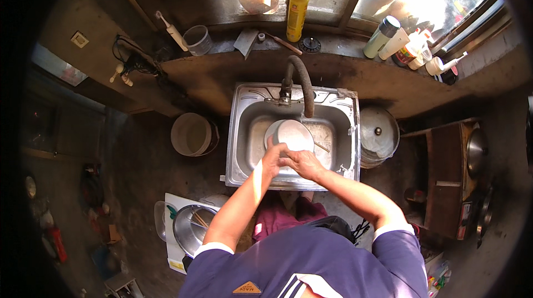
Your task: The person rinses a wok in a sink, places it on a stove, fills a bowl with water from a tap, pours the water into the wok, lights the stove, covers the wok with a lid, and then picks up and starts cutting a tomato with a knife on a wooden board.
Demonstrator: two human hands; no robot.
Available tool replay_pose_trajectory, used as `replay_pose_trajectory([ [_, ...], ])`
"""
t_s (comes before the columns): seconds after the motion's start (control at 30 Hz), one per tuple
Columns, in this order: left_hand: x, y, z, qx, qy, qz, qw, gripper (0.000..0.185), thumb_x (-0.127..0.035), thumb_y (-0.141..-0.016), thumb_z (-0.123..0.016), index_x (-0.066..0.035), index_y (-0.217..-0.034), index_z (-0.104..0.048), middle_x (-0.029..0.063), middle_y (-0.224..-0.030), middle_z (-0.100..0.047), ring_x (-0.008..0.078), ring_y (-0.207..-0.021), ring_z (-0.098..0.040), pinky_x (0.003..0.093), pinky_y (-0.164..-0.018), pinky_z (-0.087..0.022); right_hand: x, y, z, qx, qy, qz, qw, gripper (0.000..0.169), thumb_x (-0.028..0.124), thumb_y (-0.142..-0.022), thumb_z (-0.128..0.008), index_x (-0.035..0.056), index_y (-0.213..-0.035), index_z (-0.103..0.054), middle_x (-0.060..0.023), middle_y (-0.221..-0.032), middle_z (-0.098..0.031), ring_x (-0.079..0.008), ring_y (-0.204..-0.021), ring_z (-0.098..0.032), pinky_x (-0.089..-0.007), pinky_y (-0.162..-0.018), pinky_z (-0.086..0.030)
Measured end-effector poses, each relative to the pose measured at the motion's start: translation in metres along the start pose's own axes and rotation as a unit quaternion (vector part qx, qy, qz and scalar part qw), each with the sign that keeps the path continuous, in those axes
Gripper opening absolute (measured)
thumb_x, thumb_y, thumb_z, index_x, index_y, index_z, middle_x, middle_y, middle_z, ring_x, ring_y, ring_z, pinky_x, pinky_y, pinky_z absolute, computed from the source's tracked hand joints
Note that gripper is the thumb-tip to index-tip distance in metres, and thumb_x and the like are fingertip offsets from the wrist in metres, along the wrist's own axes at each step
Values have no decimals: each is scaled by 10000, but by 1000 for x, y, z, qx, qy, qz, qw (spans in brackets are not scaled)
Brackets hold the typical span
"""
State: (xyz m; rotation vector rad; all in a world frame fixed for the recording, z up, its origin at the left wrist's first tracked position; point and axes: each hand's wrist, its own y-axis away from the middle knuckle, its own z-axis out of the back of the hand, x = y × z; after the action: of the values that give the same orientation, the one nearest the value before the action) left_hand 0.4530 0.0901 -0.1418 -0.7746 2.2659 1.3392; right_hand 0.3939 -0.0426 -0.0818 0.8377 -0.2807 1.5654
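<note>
Both hands are over a stainless steel sink [230, 135], close together at the near side of a pale round bowl [295, 134]. My left hand [275, 157] grips the bowl's left edge, its thumb or a finger reaching up over the side. My right hand [305, 162] lies against the near rim, its fingers overlapping those of the left; whether it grips the bowl is hard to tell. Another pale round dish [268, 129] shows partly beneath the bowl. A thin brown stick [322, 146] lies in the basin to the right. Above the basin arches the faucet's flexible spout [307, 85].
A white bucket [190, 134] stands left of the sink, and a lidded pot [379, 131] on its right. A yellow bottle [296, 14] and several containers line the ledge behind. A metal bowl with chopsticks [194, 227] sits at the lower left.
</note>
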Motion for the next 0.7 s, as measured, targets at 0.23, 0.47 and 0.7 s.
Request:
replay_pose_trajectory([
  [0.23,-28,13,-1,24,-103,37,994,914,-60,-658,-568,-147,-1437,-98,229,-1177,-464,377,-993,-560,518,-712,-542,-55,4,2,-18,133,246,960,404,346,-836,-611,83,-1143,-594,-136,-1097,-633,-292,-1063,-585,-431,-965,-426],
  [0.47,18,14,-2,-86,-325,-252,908,834,-117,-657,-648,-80,-1399,-269,239,-1232,-435,354,-1091,-494,398,-940,-421,-35,5,-18,107,51,184,976,581,261,-834,-637,68,-1328,-398,-186,-1379,-409,-339,-1284,-383,-492,-1065,-295],
  [0.7,-1,59,-26,-101,-576,-434,685,841,-53,-619,-702,-185,-1381,-372,217,-1159,-451,410,-1079,-473,435,-924,-432,-63,-1,-8,-20,212,106,971,581,86,-787,-546,41,-1344,-386,-161,-1397,-403,-301,-1329,-339,-550,-1084,-233],
])
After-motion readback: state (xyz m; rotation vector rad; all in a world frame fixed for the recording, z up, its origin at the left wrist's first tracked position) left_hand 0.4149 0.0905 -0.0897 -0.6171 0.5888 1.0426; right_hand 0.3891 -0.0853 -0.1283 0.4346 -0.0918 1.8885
